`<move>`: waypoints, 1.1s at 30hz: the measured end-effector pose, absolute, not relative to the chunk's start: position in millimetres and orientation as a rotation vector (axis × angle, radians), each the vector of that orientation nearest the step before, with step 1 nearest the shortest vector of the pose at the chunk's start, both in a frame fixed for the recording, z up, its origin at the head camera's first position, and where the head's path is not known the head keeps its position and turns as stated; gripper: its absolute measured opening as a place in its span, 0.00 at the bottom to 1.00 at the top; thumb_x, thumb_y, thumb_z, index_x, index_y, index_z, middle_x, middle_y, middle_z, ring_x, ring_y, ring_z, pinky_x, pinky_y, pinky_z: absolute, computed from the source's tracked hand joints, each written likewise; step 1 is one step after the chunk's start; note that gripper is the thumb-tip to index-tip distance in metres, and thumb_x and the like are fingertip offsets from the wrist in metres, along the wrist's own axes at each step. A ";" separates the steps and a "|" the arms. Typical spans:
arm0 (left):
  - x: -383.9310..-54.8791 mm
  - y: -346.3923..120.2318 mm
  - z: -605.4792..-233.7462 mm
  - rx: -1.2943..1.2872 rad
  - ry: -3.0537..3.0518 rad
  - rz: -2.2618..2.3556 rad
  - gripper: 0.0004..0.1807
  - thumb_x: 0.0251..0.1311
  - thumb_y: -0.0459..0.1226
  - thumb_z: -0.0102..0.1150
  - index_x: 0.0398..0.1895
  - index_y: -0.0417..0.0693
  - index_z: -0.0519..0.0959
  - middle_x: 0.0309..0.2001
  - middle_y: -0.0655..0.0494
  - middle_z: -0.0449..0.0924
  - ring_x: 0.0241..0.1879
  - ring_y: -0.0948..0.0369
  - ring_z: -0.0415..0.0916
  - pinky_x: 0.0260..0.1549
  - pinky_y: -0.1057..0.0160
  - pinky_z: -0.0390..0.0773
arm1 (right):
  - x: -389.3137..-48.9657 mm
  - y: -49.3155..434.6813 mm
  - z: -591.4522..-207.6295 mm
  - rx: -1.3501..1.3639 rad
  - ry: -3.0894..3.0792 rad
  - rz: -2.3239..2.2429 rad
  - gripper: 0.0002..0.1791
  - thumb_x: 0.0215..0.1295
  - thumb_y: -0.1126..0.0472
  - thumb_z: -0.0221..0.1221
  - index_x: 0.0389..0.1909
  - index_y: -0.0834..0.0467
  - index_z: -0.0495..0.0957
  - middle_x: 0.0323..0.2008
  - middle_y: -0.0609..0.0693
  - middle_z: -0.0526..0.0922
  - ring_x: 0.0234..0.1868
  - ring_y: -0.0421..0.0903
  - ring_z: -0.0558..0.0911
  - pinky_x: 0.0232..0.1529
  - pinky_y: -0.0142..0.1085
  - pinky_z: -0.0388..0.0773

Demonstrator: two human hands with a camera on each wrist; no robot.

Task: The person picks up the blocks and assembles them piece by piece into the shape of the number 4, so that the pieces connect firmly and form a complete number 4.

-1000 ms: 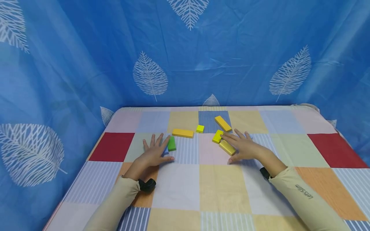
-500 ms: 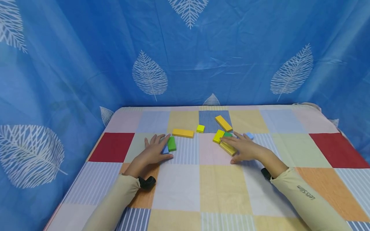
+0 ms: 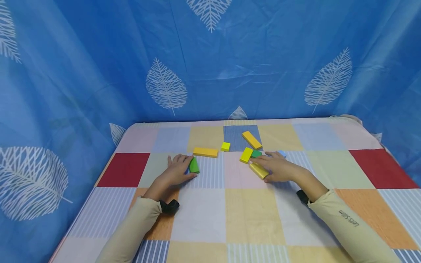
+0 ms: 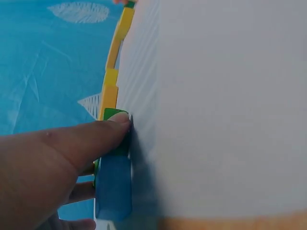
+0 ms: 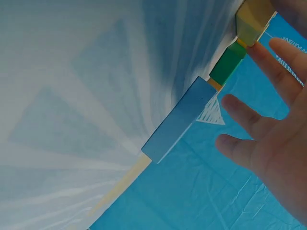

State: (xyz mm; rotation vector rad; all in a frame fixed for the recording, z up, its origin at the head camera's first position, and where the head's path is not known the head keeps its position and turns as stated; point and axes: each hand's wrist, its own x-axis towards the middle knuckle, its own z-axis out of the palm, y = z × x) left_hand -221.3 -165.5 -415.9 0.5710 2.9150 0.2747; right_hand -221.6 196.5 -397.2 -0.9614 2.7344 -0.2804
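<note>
In the head view my left hand [image 3: 175, 172] spans a green block [image 3: 194, 165], thumb at its near end and a fingertip at its far end. Beside it, a blue block [image 4: 113, 187] stands under that hand in the left wrist view, with fingers behind it. My right hand [image 3: 279, 168] holds a gold block [image 3: 259, 170] between thumb and index finger. Its other fingers spread over a dark green block [image 5: 228, 63] and a light blue block [image 5: 180, 120], apart from both in the right wrist view.
A yellow block [image 3: 246, 155] lies left of the dark green one. Farther back are an orange block [image 3: 252, 140], a small yellow cube [image 3: 225, 147] and another orange block [image 3: 205, 152]. A patchwork cloth [image 3: 253, 215] covers the table; a blue leaf-print curtain [image 3: 250, 73] hangs behind.
Both hands have drawn their spread fingers in, the left about the green block and the right about the gold block. The dark green and light blue blocks show more beside the right hand.
</note>
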 end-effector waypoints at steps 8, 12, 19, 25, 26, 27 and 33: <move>-205.4 -145.2 -413.7 0.666 2.973 0.198 0.37 0.50 0.55 0.61 0.61 0.46 0.67 0.57 0.44 0.70 0.63 0.42 0.58 0.57 0.28 0.42 | -221.3 196.8 -399.4 -0.999 2.765 -0.268 0.35 0.47 0.52 0.68 0.58 0.56 0.71 0.57 0.56 0.72 0.56 0.64 0.66 0.53 0.58 0.63; -193.9 -134.7 -412.3 0.766 2.991 0.226 0.37 0.49 0.55 0.62 0.59 0.46 0.69 0.54 0.47 0.72 0.62 0.43 0.59 0.56 0.28 0.43 | -219.8 194.6 -399.7 -0.966 2.783 -0.284 0.35 0.46 0.49 0.68 0.57 0.55 0.72 0.55 0.54 0.72 0.54 0.61 0.67 0.51 0.56 0.65; -172.9 -110.7 -413.1 0.940 2.923 0.378 0.37 0.46 0.56 0.64 0.59 0.49 0.69 0.53 0.50 0.73 0.61 0.44 0.60 0.54 0.27 0.49 | -217.0 189.9 -399.7 -0.875 2.813 -0.303 0.36 0.43 0.43 0.68 0.54 0.55 0.73 0.52 0.53 0.74 0.49 0.56 0.69 0.49 0.55 0.64; -155.2 -87.9 -412.5 1.048 2.886 0.389 0.38 0.45 0.59 0.63 0.59 0.52 0.69 0.52 0.54 0.73 0.61 0.47 0.62 0.54 0.30 0.53 | -212.8 183.8 -397.3 -0.811 2.816 -0.312 0.38 0.41 0.42 0.69 0.54 0.56 0.73 0.51 0.53 0.74 0.51 0.57 0.68 0.52 0.58 0.61; -152.8 -84.3 -412.9 1.071 2.880 0.377 0.38 0.45 0.59 0.62 0.59 0.52 0.69 0.51 0.55 0.73 0.60 0.48 0.62 0.54 0.30 0.54 | -212.3 182.9 -397.1 -0.810 2.814 -0.317 0.38 0.41 0.42 0.69 0.54 0.57 0.73 0.51 0.54 0.74 0.51 0.58 0.68 0.53 0.58 0.60; -150.2 -80.9 -413.1 1.095 2.870 0.366 0.38 0.45 0.60 0.62 0.59 0.53 0.69 0.51 0.56 0.73 0.60 0.48 0.62 0.54 0.31 0.54 | -211.9 182.4 -397.0 -0.811 2.812 -0.320 0.39 0.41 0.42 0.68 0.54 0.57 0.72 0.52 0.54 0.73 0.51 0.58 0.68 0.53 0.58 0.60; -137.8 -65.3 -418.0 1.209 2.828 0.317 0.38 0.46 0.62 0.59 0.59 0.55 0.69 0.50 0.59 0.73 0.59 0.52 0.64 0.55 0.32 0.56 | -210.6 186.2 -398.5 -0.810 2.784 -0.321 0.41 0.43 0.43 0.68 0.58 0.57 0.69 0.53 0.54 0.71 0.51 0.57 0.69 0.51 0.59 0.61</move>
